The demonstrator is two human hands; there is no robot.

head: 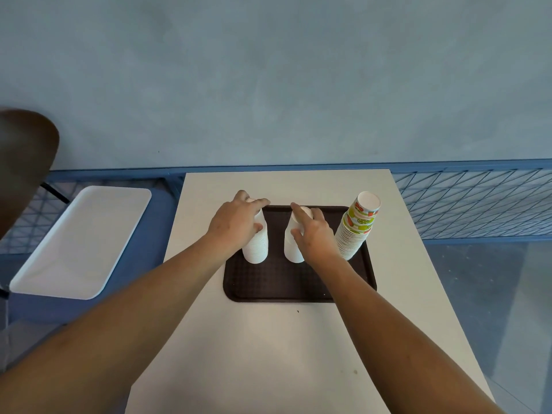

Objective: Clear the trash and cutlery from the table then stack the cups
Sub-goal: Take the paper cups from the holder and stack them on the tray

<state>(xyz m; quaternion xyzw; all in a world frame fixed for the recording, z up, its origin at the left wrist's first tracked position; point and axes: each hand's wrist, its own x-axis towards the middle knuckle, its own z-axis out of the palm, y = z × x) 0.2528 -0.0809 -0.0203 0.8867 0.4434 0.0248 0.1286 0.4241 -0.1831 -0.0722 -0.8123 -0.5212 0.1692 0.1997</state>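
Note:
Three stacks of paper cups stand on a dark brown tray (298, 288) on the white table (268, 354). My left hand (236, 222) grips the top of the left white cup stack (256, 249), fingers curled over its upper end. My right hand (313, 231) grips the upper part of the middle white cup stack (292, 249), thumb on its near side. At the tray's right edge a tall stack of fruit-patterned cups (357, 225) leans right, mouth up, with neither hand on it.
A white tray (80, 243) lies on a blue surface left of the table. A blue wire-mesh rail (472, 201) runs behind and to the right. A dark brown chair back (24, 156) is at the far left.

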